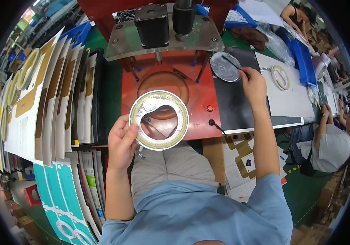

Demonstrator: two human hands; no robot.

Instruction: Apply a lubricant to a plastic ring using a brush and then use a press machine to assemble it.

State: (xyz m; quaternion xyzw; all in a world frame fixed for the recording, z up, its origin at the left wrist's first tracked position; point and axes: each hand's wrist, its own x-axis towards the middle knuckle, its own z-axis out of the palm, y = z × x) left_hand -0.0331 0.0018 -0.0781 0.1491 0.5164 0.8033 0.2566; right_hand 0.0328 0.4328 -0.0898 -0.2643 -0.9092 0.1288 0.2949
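Observation:
My left hand (122, 141) grips the left rim of a white ring-shaped plastic housing (182, 118). A yellowish toothed band runs round this ring, a small white gear (149, 105) sits at its upper left, and its middle is open. It is held up in front of the red press base, above my lap. At the right, my right hand (252, 85) pinches a thin dark stick (232, 62). The stick's far end reaches over a round shallow dish (223, 71) with a greyish-white smeared surface. Whether the tip touches the smear I cannot tell.
Ahead stands a red press (199, 102) with a clear plate (122, 43) and black motor (152, 24). Upright cardboard sheets (66, 94) crowd the left. Another ring part (280, 77) lies on a pale board at right, near blue bins (303, 61). Other people (330, 143) sit farther right.

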